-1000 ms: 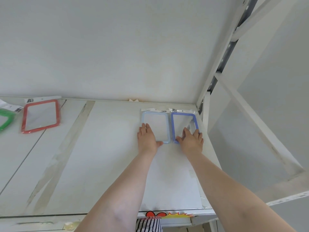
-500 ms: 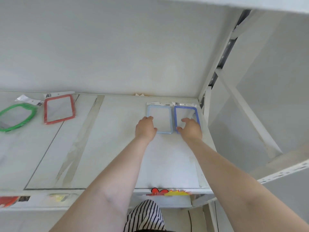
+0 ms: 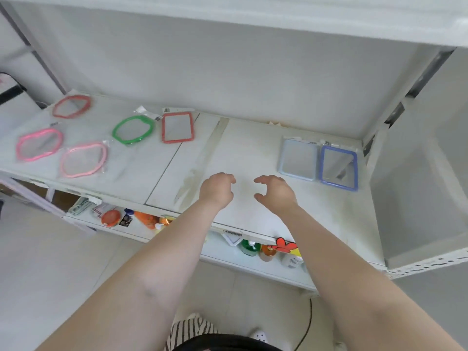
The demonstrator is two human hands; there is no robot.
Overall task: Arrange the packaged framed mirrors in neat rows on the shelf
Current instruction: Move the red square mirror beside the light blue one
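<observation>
Mirrors lie scattered on the shelf (image 3: pixel 248 158): two, pale blue (image 3: pixel 298 159) and blue (image 3: pixel 338 167), paired at the right; five loose at the left, the red rectangle (image 3: pixel 177 127) nearest. The left hand (image 3: pixel 217 190) and right hand (image 3: pixel 274 192), loosely curled and empty, hover between the groups. Slick packaging could slide and skew the row.

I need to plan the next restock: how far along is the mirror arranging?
Done: the light blue mirror and dark blue mirror lie side by side at the shelf's right end. In hand: nothing; the left hand and right hand hover empty, with no grip on anything. Left: the red rectangular mirror, green mirror, red oval mirror and two pink mirrors lie scattered.
</observation>
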